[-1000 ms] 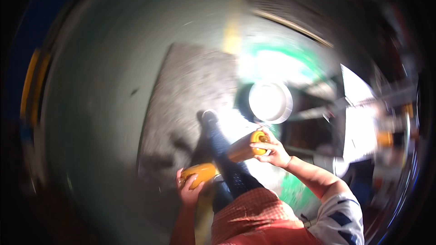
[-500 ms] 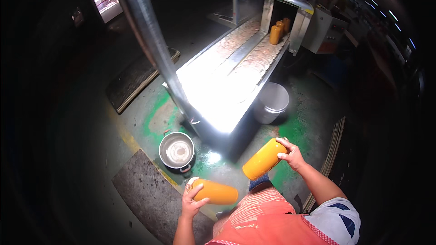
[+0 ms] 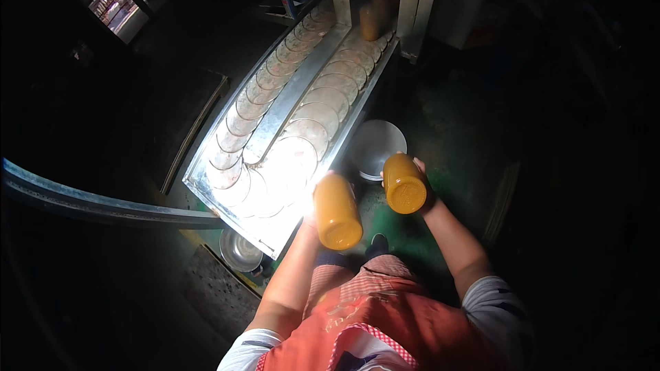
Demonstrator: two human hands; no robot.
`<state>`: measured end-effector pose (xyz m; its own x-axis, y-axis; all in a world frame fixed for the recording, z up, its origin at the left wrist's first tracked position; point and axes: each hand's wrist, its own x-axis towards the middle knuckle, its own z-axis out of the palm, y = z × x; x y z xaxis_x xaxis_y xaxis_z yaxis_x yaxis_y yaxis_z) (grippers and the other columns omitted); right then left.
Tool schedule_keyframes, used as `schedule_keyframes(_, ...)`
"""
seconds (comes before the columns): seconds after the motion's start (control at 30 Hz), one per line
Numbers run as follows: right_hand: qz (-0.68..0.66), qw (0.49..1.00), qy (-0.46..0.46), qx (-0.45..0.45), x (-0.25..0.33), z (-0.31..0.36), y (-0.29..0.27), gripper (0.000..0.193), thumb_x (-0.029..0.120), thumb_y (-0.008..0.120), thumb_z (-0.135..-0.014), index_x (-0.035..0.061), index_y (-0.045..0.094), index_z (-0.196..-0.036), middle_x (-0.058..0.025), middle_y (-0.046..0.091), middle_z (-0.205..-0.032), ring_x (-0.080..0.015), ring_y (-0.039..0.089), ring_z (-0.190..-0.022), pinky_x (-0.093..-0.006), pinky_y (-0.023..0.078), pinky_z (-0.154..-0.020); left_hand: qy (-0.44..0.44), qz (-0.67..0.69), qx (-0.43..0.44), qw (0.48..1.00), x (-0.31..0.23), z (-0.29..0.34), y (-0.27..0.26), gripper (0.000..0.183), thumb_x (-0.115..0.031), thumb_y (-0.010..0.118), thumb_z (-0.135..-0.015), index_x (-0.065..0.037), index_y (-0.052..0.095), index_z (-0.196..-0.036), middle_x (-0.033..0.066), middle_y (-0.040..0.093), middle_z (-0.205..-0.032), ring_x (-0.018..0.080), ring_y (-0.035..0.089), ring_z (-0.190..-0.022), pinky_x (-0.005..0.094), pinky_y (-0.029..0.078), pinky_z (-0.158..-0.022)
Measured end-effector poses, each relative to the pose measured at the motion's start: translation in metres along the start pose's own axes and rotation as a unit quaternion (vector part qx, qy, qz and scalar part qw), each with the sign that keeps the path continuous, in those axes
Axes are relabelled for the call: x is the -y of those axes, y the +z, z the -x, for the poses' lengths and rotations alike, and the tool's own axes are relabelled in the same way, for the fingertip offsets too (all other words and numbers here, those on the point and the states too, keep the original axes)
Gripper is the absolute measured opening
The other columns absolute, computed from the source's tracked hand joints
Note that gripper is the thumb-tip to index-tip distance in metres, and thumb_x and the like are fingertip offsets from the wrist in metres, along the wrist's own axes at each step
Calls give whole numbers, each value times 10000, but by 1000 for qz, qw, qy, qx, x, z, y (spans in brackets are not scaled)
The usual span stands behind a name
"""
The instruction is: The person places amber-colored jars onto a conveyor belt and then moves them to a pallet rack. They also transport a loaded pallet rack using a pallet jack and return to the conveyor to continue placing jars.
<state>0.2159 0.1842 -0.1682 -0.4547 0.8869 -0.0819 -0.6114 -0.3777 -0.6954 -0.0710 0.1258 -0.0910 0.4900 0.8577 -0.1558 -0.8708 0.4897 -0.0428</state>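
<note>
Two orange bottles total, one per hand: left hand wrapped round left bottle at the conveyor near end, right hand gripping right bottle just right of it. Two metal pots: bigger beside conveyor, smaller below.

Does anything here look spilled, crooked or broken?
Nothing stands out. The left hand and right hand each hold an orange bottle, neither leaking. The round discs on the metal conveyor lie in even rows.
</note>
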Motion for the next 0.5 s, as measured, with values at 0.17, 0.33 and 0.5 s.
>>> schedule_keyframes(0.17,-337,931,140,-11,61,-57,-9,452,515,503,-966,187,599,-1263,-297,568,-1192,-436,641,-984,-512,595,-751,-24,23,92,995,-16,-117,-30,545,-481,367,-1020,-111,481,-1404,199,566,-1308,390,557,-1168,495,482,-985)
schedule_keyframes(0.33,-491,832,256,33,92,-78,-5,601,537,449,-997,64,479,-1366,-279,535,-1233,-424,578,-1134,-522,532,-929,-135,115,1,984,-36,-180,-54,533,-518,490,-972,-135,554,-1337,240,607,-1242,398,631,-1078,517,550,-883)
schedule_keyframes(0.5,-290,886,342,-121,145,-67,-62,589,429,515,-1001,62,389,-1444,-189,452,-1370,-367,513,-1232,-515,506,-951,-190,148,60,969,-26,-220,-89,525,-471,393,-1026,-81,526,-1350,157,630,-1235,318,641,-1086,484,543,-907)
